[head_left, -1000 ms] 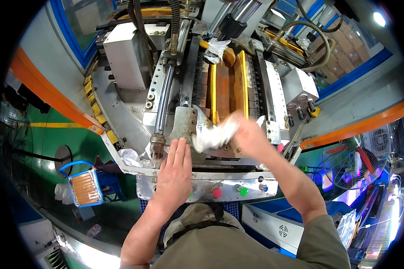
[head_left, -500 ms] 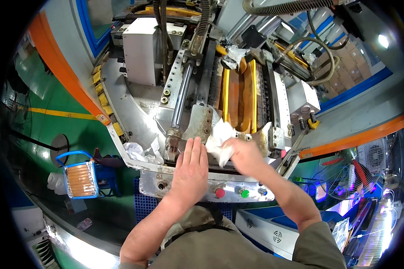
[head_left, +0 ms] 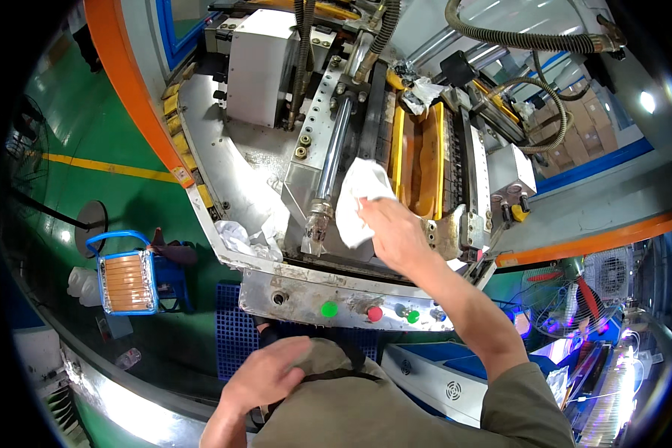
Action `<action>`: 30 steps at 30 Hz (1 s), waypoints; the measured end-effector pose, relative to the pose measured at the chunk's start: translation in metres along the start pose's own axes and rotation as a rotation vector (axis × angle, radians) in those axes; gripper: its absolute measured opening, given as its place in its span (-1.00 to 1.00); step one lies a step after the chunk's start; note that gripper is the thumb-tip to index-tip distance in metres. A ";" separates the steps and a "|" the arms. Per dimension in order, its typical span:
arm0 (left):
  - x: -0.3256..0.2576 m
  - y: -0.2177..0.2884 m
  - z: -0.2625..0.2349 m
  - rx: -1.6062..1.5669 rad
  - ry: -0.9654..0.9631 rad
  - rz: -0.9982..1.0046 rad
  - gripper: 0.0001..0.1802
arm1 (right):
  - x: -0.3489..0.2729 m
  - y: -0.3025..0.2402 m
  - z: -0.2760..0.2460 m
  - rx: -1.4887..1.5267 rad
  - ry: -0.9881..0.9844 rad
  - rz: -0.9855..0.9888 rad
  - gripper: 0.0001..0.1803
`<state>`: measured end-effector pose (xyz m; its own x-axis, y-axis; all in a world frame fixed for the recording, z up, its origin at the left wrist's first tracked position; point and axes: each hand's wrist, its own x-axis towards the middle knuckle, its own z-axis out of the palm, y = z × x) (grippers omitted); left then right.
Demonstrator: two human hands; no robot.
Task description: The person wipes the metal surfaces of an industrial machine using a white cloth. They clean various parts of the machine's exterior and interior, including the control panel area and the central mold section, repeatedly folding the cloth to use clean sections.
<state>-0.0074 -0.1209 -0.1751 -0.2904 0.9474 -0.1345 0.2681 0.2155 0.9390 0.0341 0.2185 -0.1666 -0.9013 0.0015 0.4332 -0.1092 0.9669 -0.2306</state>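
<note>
Apart, hands point(head_left: 267, 373) flank the front edge point(head_left: 328, 278), right one point(head_left: 396, 233) gripping cloth point(head_left: 358, 188).

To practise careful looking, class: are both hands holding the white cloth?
No, only the right hand grips the white cloth; the left hand is apart from it.

Right fingers point(head_left: 375, 212) hold white cloth point(head_left: 358, 188) over the machine point(head_left: 300, 187), left fingers point(head_left: 287, 349) near the torso point(head_left: 351, 414).
</note>
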 end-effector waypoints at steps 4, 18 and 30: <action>-0.016 -0.012 -0.014 -0.039 0.216 -0.107 -0.49 | -0.013 -0.017 -0.026 0.229 -0.175 0.187 -0.63; -0.009 -0.036 -0.034 -1.696 0.388 0.132 0.21 | 0.020 -0.031 0.013 -0.135 -0.007 0.079 -0.74; 0.005 -0.055 -0.045 -1.891 0.336 0.248 0.27 | 0.008 -0.035 -0.002 -0.235 -0.080 -0.062 -0.81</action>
<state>-0.0650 -0.1385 -0.2136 -0.6062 0.7855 -0.1247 -0.7936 -0.6078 0.0291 0.0312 0.1857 -0.1531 -0.9273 -0.0704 0.3677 -0.0731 0.9973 0.0067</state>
